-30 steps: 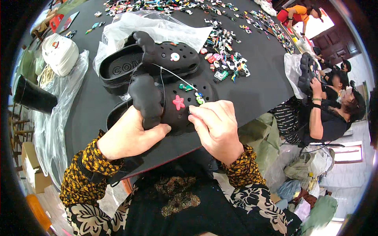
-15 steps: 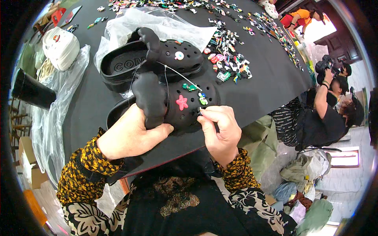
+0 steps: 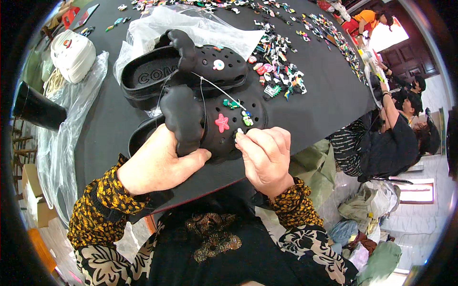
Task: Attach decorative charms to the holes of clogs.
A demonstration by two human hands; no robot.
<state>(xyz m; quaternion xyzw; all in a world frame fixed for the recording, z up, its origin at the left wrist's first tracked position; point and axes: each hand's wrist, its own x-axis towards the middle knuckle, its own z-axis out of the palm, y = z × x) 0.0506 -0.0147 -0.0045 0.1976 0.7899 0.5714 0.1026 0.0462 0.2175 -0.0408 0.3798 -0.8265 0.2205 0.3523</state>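
My left hand (image 3: 155, 164) is wrapped round the heel end of the near black clog (image 3: 217, 145), its thumb lying against the side. Between the thumb and forefinger of my right hand (image 3: 267, 157) is a small shoe charm (image 3: 238, 133), white and dark, pressed at one of the toe holes; most of it is covered by my fingers. A pink starfish charm (image 3: 222, 122), a green charm (image 3: 232, 104) and a green-and-blue charm (image 3: 246, 118) sit on the same toe. Behind it lies the second black clog (image 3: 224, 71), bearing a round white charm (image 3: 218, 65). A thin white cord (image 3: 217, 87) crosses both clogs.
Loose charms (image 3: 279, 71) are heaped and strewn across the black table (image 3: 319, 105). Clear plastic bags (image 3: 205, 28) lie behind the clogs and at the left edge. White clogs (image 3: 73, 56) and a black cylinder (image 3: 40, 106) stand left. People (image 3: 396, 124) are beyond the right edge.
My right fingers have curled closer over the toe, and more of the white charm piece shows. My left hand keeps its hold. At the right, a person's arm now reaches toward the table.
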